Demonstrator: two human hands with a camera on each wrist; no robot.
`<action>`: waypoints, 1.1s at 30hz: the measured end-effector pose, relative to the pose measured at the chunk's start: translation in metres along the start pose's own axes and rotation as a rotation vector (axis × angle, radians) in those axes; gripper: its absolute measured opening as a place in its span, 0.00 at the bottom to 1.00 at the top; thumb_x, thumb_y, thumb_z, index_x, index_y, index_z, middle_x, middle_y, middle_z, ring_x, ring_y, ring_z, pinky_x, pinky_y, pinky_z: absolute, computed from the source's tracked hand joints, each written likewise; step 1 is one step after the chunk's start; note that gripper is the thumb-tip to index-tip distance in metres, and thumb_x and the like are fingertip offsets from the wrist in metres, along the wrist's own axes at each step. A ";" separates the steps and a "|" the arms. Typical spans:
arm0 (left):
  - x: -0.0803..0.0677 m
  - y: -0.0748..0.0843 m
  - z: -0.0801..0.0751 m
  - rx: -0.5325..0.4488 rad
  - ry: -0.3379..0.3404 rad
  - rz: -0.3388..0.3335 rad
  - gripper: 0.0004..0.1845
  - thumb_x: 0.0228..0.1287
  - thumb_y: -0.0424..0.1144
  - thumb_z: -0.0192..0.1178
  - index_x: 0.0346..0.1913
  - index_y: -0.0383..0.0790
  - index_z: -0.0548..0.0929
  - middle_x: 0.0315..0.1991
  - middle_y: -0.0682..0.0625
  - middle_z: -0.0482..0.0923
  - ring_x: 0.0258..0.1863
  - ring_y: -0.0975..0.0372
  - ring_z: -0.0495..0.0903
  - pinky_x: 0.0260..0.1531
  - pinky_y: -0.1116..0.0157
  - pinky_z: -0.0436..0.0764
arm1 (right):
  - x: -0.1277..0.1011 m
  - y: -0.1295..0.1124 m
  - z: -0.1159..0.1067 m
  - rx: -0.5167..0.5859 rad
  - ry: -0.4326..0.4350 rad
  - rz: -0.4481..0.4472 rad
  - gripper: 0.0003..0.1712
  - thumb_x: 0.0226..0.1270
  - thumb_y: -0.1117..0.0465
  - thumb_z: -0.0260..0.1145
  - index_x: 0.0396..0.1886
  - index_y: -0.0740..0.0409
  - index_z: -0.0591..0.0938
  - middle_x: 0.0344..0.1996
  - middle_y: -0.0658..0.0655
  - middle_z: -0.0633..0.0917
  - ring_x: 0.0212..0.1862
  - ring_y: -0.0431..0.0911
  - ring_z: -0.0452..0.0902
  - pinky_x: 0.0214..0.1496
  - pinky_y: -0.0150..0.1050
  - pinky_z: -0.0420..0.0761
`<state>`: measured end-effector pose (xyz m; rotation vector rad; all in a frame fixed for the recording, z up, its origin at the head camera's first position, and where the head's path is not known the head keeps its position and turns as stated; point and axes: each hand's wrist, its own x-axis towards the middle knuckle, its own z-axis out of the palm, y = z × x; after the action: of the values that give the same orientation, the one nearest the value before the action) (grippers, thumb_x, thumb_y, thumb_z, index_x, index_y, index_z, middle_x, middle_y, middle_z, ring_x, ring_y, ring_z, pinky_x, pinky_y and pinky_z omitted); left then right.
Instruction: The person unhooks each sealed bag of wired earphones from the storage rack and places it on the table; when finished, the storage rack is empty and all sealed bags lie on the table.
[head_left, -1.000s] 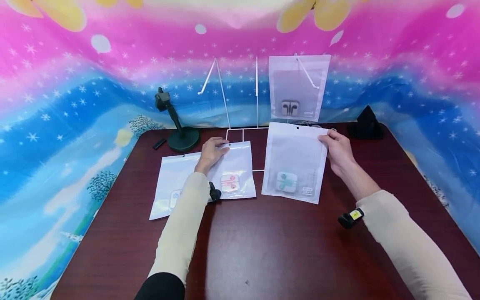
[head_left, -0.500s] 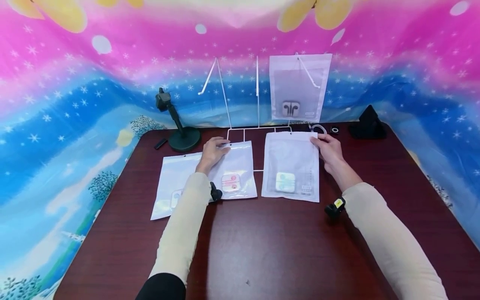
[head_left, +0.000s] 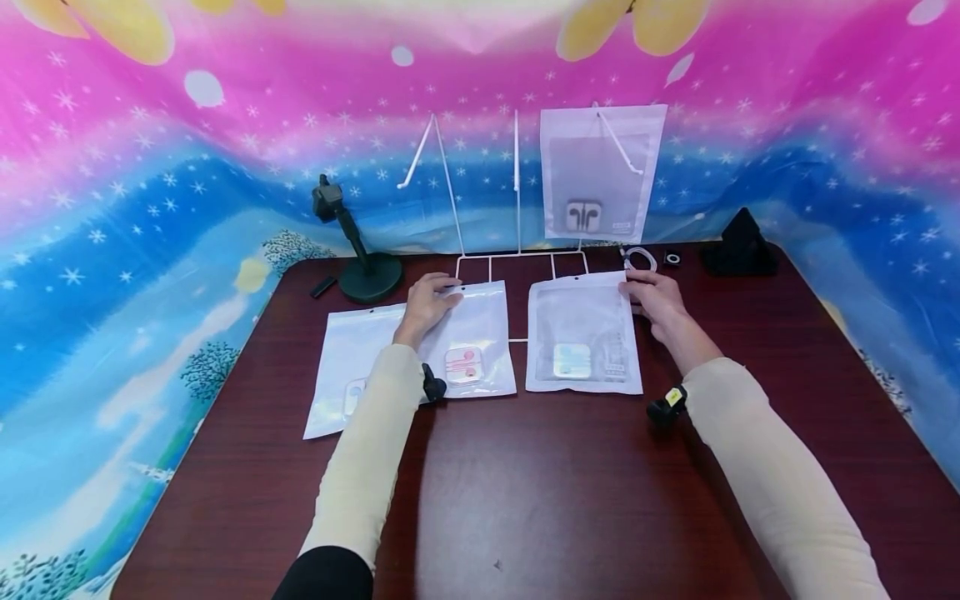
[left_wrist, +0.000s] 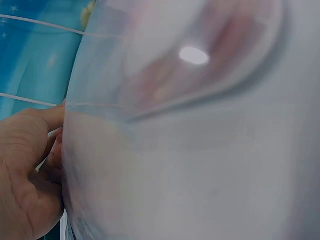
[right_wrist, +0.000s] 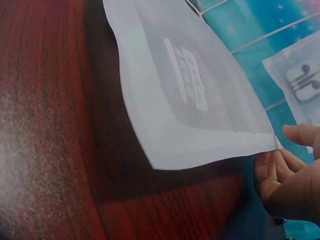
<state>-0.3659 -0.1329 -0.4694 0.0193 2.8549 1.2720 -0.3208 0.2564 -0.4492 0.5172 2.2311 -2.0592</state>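
In the head view, my left hand (head_left: 426,307) pinches the top edge of a white zip pouch (head_left: 483,312) showing pink earphones in a clear case (head_left: 463,365). The left wrist view has this pouch (left_wrist: 190,165) close up, blurred, with the hand (left_wrist: 25,170) at its edge. Between thumb and fingers, my right hand (head_left: 662,305) holds the top right corner of another white pouch (head_left: 577,312), which has a pale green earphone case (head_left: 572,361) inside. That pouch (right_wrist: 200,120) has its lower part over the brown table in the right wrist view.
A white wire rack (head_left: 517,208) stands behind, one pouch with dark earphones (head_left: 600,167) hanging on its right hook. Another pouch (head_left: 352,333) lies partly under my left forearm. A dark stand (head_left: 367,271), a coiled cable (head_left: 640,258) and a black holder (head_left: 738,246) line the back.
My right hand has moved left and slightly down with the green-earphone pouch, which has come to lie flatter over the table. The left hand has stayed in place.
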 end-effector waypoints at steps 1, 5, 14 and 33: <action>0.000 0.000 0.000 0.001 0.002 0.002 0.17 0.75 0.41 0.64 0.63 0.46 0.86 0.75 0.47 0.68 0.76 0.49 0.59 0.77 0.44 0.59 | 0.001 0.000 0.000 -0.006 -0.006 0.001 0.31 0.78 0.60 0.63 0.78 0.56 0.71 0.72 0.60 0.72 0.48 0.39 0.77 0.50 0.31 0.81; 0.000 0.001 0.001 0.001 0.006 0.006 0.17 0.75 0.41 0.65 0.63 0.46 0.86 0.75 0.46 0.68 0.76 0.48 0.60 0.76 0.43 0.59 | 0.002 0.000 -0.004 -0.028 -0.021 -0.006 0.32 0.79 0.59 0.62 0.78 0.57 0.69 0.73 0.62 0.71 0.51 0.40 0.78 0.53 0.32 0.82; 0.000 0.001 0.002 -0.010 0.011 0.007 0.17 0.75 0.41 0.65 0.62 0.45 0.86 0.74 0.47 0.68 0.76 0.49 0.60 0.77 0.44 0.59 | 0.003 -0.003 -0.017 0.001 -0.048 -0.005 0.31 0.81 0.61 0.59 0.79 0.59 0.67 0.74 0.65 0.72 0.65 0.49 0.78 0.67 0.40 0.79; 0.005 -0.006 0.001 0.017 -0.006 0.021 0.17 0.75 0.42 0.64 0.63 0.46 0.86 0.75 0.48 0.68 0.75 0.51 0.62 0.77 0.48 0.60 | -0.004 -0.057 -0.046 0.062 -0.009 -0.151 0.34 0.76 0.58 0.68 0.77 0.60 0.70 0.62 0.56 0.80 0.48 0.37 0.83 0.60 0.35 0.82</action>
<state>-0.3713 -0.1359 -0.4749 0.0534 2.8676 1.2491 -0.3248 0.2980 -0.3888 0.3530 2.2734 -2.2026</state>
